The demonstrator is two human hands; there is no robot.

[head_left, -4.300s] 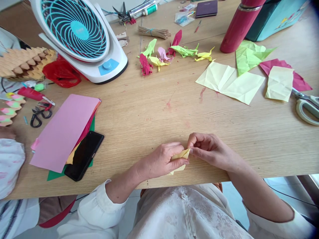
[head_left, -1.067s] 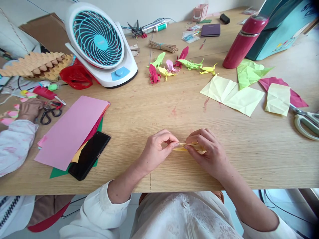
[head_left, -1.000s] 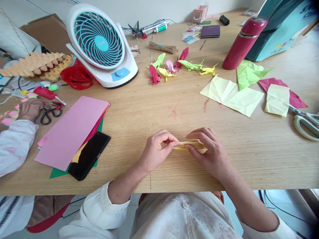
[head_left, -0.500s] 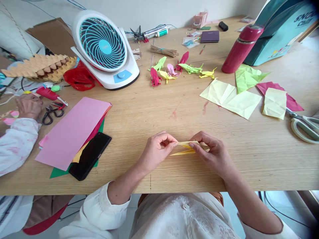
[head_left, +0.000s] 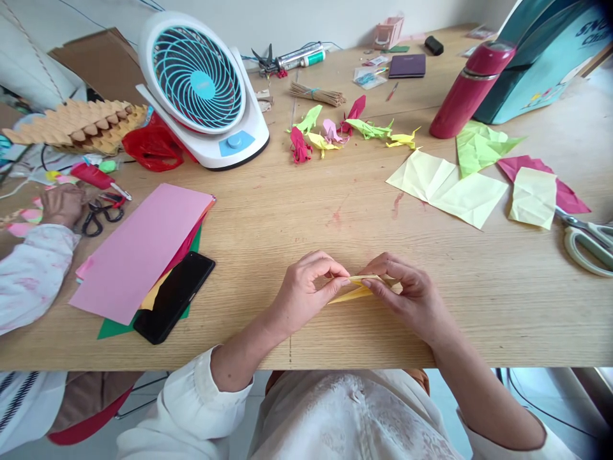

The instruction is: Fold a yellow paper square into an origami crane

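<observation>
A narrow piece of folded yellow paper (head_left: 353, 294) is held just above the table near its front edge. My left hand (head_left: 309, 289) pinches the paper's left part between thumb and fingers. On the other side, my right hand (head_left: 405, 291) grips it with the thumb on the near face and the fingers behind, hiding much of that end. One pointed flap of the paper slants down to the left under my left fingertips. Beyond my hands lie several folded paper figures (head_left: 330, 137) in green, red, pink and yellow.
Coloured paper sheets (head_left: 143, 249) and a black phone (head_left: 175, 297) lie at left, beside another person's hand (head_left: 62, 204) and dark-handled scissors (head_left: 100, 214). A fan (head_left: 205, 89) stands behind. Creased pale-yellow paper (head_left: 447, 188), a red flask (head_left: 472, 89) and larger scissors (head_left: 591, 243) are at right.
My left hand has slid slightly right along the paper, closer to my right hand. The other person's hand at left has shifted a little and lowered. The view has tilted slightly.
</observation>
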